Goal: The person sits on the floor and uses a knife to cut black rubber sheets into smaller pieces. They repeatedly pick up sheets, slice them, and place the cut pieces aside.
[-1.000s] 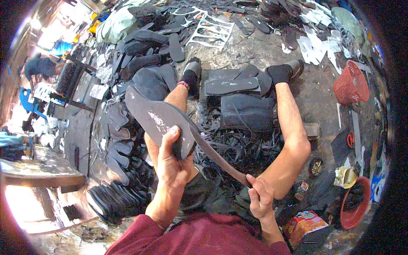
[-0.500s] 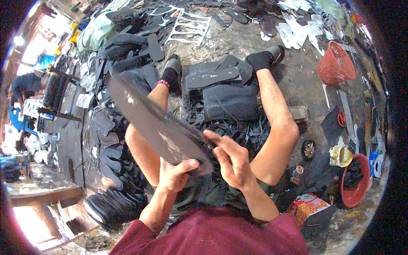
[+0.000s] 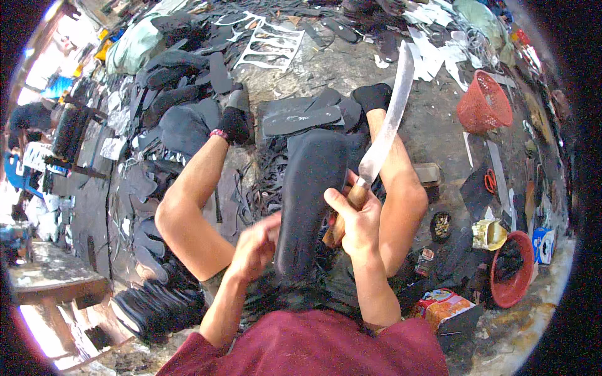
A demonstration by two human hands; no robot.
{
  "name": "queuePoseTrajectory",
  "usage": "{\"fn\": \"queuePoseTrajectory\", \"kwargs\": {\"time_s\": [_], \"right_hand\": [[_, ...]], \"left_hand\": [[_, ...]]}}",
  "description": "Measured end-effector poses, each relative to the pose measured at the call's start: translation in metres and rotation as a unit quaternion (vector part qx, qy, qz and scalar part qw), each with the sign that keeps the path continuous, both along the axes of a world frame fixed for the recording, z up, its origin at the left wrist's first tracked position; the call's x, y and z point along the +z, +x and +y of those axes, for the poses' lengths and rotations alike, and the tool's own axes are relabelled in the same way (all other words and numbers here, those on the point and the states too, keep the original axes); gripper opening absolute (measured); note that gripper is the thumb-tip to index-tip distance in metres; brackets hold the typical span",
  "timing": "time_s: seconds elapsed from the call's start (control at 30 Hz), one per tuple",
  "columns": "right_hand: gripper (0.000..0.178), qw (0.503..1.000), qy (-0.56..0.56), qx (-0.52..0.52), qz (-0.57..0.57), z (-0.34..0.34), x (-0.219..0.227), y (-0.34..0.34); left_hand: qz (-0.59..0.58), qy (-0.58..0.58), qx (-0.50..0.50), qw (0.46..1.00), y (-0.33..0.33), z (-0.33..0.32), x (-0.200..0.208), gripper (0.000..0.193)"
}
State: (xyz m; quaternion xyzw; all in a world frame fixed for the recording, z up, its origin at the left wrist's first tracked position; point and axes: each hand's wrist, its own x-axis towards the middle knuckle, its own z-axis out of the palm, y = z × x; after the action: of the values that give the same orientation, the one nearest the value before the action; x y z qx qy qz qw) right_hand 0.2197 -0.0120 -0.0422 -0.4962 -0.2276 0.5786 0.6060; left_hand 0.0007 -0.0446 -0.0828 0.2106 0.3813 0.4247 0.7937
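Observation:
My right hand [image 3: 357, 222] grips the wooden handle of a long knife [image 3: 385, 128], its blade pointing up and away over my right leg. A black rubber sole blank [image 3: 310, 200] stands between my knees, held near its lower end by my left hand [image 3: 257, 247], which looks blurred. My legs stretch forward, feet in black socks. More black sole pieces [image 3: 304, 119] lie stacked by my feet.
Black rubber strips and offcuts [image 3: 269, 175] cover the ground. Piles of cut soles [image 3: 150, 307] sit at my left. A red basket [image 3: 483, 103] and a red bowl [image 3: 514, 276] stand at right, with a small tin [image 3: 441, 224]. Another person [image 3: 28, 119] sits far left.
The sole blank swung from slanting up-left to upright between my knees. My right hand took up the knife and raised its blade.

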Motion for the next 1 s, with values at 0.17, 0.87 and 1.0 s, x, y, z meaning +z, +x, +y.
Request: {"fn": "queuePoseTrajectory", "kwargs": {"time_s": [0.17,0.87,1.0], "right_hand": [[0.045,0.997,-0.051,-0.021,-0.061,0.010,-0.014,0.004],[0.030,0.982,-0.167,-0.088,0.002,-0.035,-0.059,0.038],[0.026,0.982,-0.165,-0.086,-0.029,-0.034,-0.055,0.037]], "left_hand": [[0.125,-0.004,-0.170,0.977,0.005,-0.035,0.015,0.046],[0.341,0.231,0.108,0.905,0.035,0.257,-0.090,0.052],[0.619,0.372,-0.199,0.663,0.062,0.292,-0.159,0.097]]}}
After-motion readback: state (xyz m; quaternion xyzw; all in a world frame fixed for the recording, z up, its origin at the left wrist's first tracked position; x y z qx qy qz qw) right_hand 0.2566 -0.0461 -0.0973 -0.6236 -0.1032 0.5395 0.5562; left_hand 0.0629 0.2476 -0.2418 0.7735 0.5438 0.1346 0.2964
